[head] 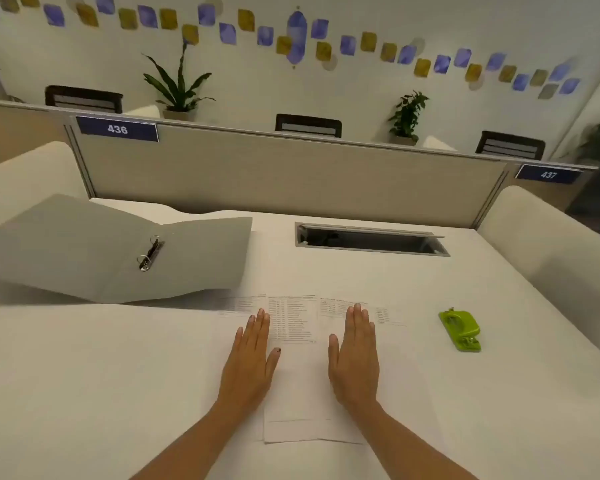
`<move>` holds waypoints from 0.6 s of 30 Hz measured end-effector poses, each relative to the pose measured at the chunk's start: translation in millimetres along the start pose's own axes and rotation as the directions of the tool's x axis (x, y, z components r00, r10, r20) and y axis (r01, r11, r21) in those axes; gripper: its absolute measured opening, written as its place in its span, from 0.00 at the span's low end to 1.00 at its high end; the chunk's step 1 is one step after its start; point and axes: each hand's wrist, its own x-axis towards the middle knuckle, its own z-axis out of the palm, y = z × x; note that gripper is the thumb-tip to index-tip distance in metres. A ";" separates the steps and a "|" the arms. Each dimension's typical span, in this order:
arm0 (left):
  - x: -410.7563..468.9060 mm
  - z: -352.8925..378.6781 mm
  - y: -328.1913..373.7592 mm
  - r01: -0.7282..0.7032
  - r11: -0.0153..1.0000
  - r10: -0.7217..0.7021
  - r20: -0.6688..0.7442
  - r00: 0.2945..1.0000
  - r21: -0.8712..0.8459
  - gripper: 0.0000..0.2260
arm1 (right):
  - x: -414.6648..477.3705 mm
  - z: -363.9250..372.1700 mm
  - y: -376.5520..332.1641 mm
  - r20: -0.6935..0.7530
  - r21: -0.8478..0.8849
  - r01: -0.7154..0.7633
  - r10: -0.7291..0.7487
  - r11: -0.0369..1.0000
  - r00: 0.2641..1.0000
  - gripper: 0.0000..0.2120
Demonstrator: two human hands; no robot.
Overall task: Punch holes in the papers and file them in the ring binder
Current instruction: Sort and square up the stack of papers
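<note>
Several white printed papers (300,382) lie fanned out on the white desk in front of me. My left hand (252,358) rests flat, palm down, on their left side. My right hand (355,355) lies flat on their right side. Neither hand grips anything. A grey ring binder (201,251) lies open at the left, its two metal rings (149,252) showing along the spine. A lime-green hole punch (460,329) sits on the desk to the right of my right hand, apart from the papers.
A rectangular cable slot (371,239) is cut into the desk (101,375) behind the papers. A beige partition (291,174) with labels 436 and 437 closes off the far edge. Chairs and potted plants stand beyond it.
</note>
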 end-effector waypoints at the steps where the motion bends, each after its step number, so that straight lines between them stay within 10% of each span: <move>1: -3.2 1.0 -1.0 0.007 1.000 -0.007 0.014 1.000 0.000 0.29 | -3.8 -0.9 2.7 0.023 0.006 -0.028 0.028 1.000 0.999 0.29; 11: -17.9 -2.0 -2.6 0.036 0.987 -0.072 0.227 0.971 0.159 0.29 | -26.4 10.0 18.7 0.197 -0.085 -0.175 0.188 0.981 0.962 0.35; 18: -18.2 -1.2 -2.8 0.019 0.988 -0.055 0.237 0.970 0.152 0.29 | -22.3 -6.6 14.0 0.022 0.024 -0.178 0.177 0.984 0.984 0.27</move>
